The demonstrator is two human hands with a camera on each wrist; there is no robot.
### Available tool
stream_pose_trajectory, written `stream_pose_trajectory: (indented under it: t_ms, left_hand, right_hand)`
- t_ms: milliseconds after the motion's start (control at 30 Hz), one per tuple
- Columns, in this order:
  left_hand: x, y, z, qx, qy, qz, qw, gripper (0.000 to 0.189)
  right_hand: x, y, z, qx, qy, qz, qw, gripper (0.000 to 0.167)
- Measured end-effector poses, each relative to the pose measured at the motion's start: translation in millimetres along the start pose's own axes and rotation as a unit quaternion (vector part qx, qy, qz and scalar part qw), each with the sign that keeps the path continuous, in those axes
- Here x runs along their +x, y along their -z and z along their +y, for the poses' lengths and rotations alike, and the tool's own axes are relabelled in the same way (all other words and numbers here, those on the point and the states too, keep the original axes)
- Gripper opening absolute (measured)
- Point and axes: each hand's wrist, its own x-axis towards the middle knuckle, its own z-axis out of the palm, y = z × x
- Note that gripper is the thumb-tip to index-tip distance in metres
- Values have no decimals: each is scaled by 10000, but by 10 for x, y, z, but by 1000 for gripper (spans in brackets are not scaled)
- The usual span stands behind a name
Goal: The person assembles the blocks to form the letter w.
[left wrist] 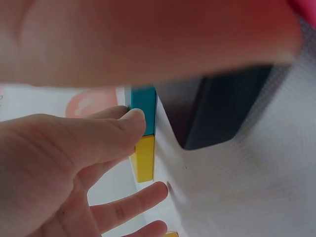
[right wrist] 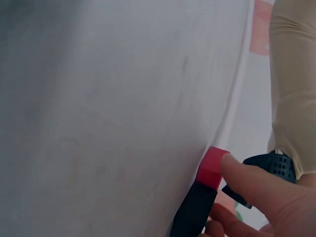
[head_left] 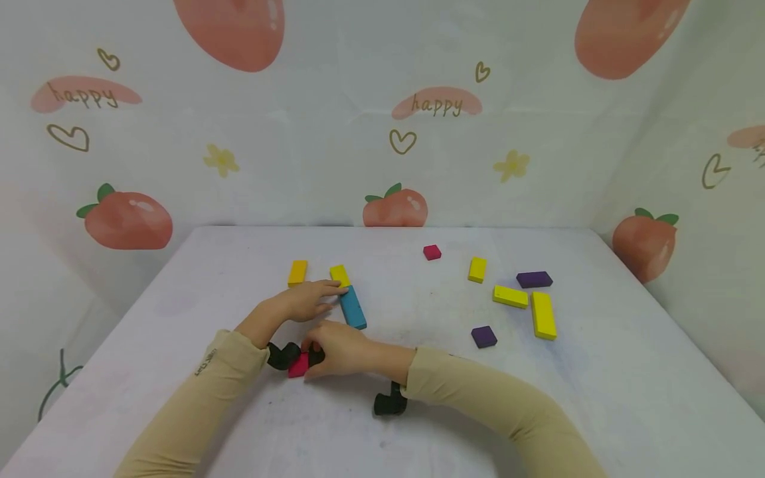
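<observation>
Our right hand (head_left: 340,348) is curled, its thumb and fingers about a long, near-black block (left wrist: 212,113), flat-faced and straight-edged. A short, smooth, pinkish-red block (right wrist: 211,165) sits at that block's end, against the right thumb. Our left hand (head_left: 301,302) is spread, gripping nothing; by its fingertips, a slim teal block (head_left: 352,307) lies end to end with a bright yellow block (head_left: 339,274) on the worktop (head_left: 454,451).

Peach-print backdrop (head_left: 323,153), white tabletop (head_left: 597,398), green cord (head_left: 63,379)
</observation>
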Motion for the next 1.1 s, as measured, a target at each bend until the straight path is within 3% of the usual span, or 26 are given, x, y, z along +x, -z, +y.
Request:
stream_pose_trajectory:
  t_ms: [433, 733, 1100]
  left_hand:
    - [1, -20, -21, -93, 37, -9, 9999, 43]
    - [12, -8, -25, -33, 37, -16, 10000, 43]
    - [7, 3, -4, -97, 130, -98, 9998, 46]
  right_hand:
    - [-36, -3, -79, -234, -180, -6, 9996, 29]
    - [-179, 76, -38, 226, -63, 75, 9997, 22]
    - [-422, 306, 209, 1206, -466, 121, 9915, 26]
